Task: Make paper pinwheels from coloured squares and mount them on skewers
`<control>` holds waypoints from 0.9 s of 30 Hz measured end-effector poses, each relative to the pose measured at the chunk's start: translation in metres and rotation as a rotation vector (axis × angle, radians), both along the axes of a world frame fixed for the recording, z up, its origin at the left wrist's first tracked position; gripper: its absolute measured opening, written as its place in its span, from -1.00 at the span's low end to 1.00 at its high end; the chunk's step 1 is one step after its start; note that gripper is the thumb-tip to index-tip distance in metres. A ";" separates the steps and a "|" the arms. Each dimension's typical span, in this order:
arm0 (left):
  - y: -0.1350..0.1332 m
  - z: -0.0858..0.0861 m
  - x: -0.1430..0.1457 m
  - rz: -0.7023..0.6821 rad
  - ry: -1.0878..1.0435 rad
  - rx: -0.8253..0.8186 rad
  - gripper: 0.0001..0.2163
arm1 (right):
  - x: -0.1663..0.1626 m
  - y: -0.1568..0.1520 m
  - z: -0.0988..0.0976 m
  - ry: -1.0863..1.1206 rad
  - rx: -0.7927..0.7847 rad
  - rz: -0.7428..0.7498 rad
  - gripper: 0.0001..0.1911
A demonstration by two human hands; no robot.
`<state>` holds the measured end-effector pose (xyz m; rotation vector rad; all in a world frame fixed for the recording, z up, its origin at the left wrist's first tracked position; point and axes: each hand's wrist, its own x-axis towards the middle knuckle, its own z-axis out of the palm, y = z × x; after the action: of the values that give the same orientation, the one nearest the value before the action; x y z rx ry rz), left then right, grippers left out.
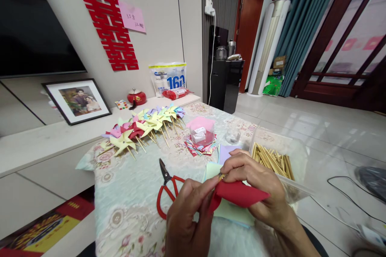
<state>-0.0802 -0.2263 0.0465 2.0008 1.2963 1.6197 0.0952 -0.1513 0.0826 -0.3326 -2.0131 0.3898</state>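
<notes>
My left hand (187,213) and my right hand (256,184) meet over the table and both pinch a folded red paper piece (238,194). A small gold pin or stick tip (221,176) shows between the fingertips at the top of the paper. Red-handled scissors (167,188) lie just left of my left hand. Pale green and lilac paper sheets (224,154) lie under and behind my hands. A clear bag of wooden sticks (273,160) sits to the right of my right hand.
A row of several finished paper pinwheels (144,126) lies at the table's far left. A clear box with a pink lid (200,130) stands on folded red papers, with a small glass (233,135) beside it. The floral tablecloth (126,204) covers the table. Cables (346,198) trail on the floor right.
</notes>
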 end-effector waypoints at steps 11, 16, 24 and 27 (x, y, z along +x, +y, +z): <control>0.000 0.002 -0.002 -0.027 -0.005 -0.023 -0.53 | 0.001 -0.001 0.004 -0.017 -0.017 0.023 -0.78; -0.002 0.001 -0.001 -0.033 -0.015 -0.043 -0.53 | 0.001 -0.001 0.006 -0.022 -0.024 0.042 -0.78; -0.002 0.002 -0.002 0.002 0.037 -0.018 -0.52 | 0.002 -0.001 0.007 -0.041 -0.030 0.044 -0.77; -0.003 0.002 -0.002 0.015 0.086 0.008 -0.50 | 0.002 -0.001 0.007 -0.041 -0.031 0.048 -0.77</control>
<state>-0.0825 -0.2292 0.0486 2.0915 1.3391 1.5640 0.0975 -0.1521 0.0898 -0.3137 -2.0604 0.4475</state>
